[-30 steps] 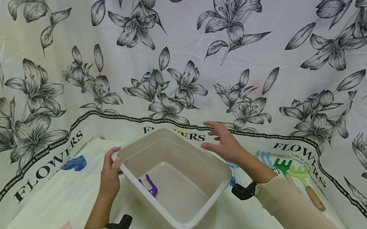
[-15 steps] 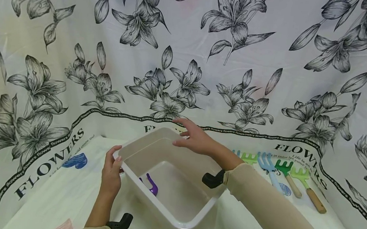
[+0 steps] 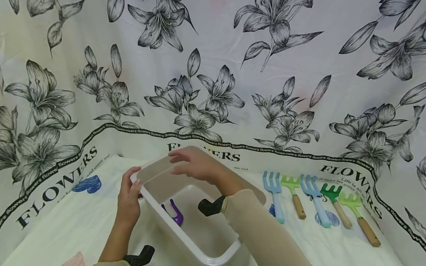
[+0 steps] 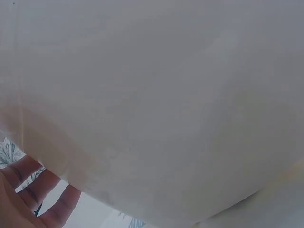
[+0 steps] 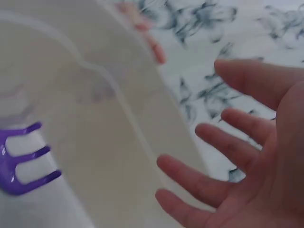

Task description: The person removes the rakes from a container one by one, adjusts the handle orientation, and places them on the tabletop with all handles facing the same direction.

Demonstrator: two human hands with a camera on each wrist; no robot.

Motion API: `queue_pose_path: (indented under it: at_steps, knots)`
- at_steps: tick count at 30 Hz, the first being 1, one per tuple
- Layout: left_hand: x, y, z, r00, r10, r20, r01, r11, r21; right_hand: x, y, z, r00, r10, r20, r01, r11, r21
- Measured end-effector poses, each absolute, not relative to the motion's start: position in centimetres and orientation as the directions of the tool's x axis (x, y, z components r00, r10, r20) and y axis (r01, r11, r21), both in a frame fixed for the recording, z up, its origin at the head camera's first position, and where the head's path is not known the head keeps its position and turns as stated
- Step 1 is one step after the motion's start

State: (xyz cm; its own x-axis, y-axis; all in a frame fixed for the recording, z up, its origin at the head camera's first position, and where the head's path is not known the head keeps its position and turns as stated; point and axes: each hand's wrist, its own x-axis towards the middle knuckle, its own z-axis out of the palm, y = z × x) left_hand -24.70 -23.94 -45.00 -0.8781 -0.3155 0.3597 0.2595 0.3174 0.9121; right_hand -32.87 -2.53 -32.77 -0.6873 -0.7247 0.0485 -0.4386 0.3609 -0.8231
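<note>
My left hand grips the left corner of a beige plastic tub, thumb on the rim and fingers underneath. The tub sits tilted towards me. In the left wrist view its smooth outer wall fills most of the picture, with the fingers at its edge. Over the tub's far side hovers my right hand, fingers spread and holding nothing. Inside the tub lies a purple garden hand rake; its prongs show in the right wrist view, while its handle is hidden by the tub wall.
On the cloth to the right lie several garden hand tools: light blue forks and green rakes with wooden handles. Behind the table hangs a white curtain printed with black flowers.
My right hand has swept left from the tub's right side to over its far left part, uncovering the tools on the right. My left hand keeps its grip on the tub.
</note>
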Motion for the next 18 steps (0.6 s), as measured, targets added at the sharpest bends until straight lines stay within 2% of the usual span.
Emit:
queue_pose_path:
  at_steps: [8,14,18]
  knots:
    - [-24.9,-23.9,-44.6,-0.877,-0.316,0.361,0.259,0.32,0.911,-32.8,-2.9,-34.9,-0.64,-0.756,-0.14,-0.349,0.448,-0.823]
    - [-24.8,-24.0,-44.9,-0.876,-0.325,0.358,0.264,0.299,0.917,-31.9,-3.3,-36.2,-0.556,-0.759,-0.34,-0.302,0.565,-0.768]
    - [-24.7,-23.9,-45.0,-0.882,-0.32,0.346,0.26,0.283,0.923,-31.2,-3.5,-37.1,-0.505,-0.75,-0.428,-0.286,0.613,-0.737]
